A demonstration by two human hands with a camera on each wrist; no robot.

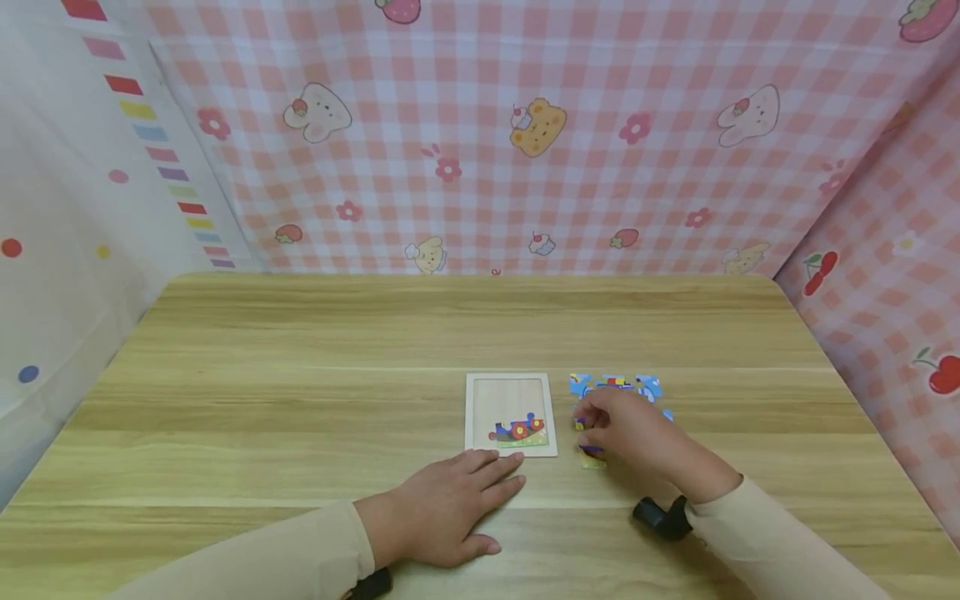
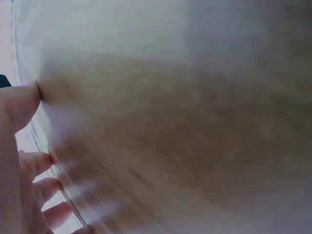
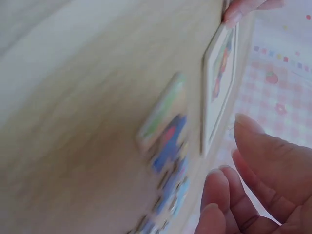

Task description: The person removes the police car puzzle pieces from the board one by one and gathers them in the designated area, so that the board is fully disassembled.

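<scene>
A white-bordered puzzle tray lies on the table with a few joined jigsaw pieces in its lower right part, showing red wheels and green ground. My left hand lies flat beside it, fingers spread, fingertips at the tray's lower edge. Over a group of loose jigsaw pieces to the tray's right hovers my right hand, which covers several of them. In the right wrist view its thumb and fingers stand bent and apart, and no piece shows between them. A green-edged piece lies nearest the tray there.
The wooden table carries the tray and pieces near its front middle. Checked pink cloth hangs behind the table and on the right; a white dotted cloth hangs on the left. A black wrist device sits under the right sleeve.
</scene>
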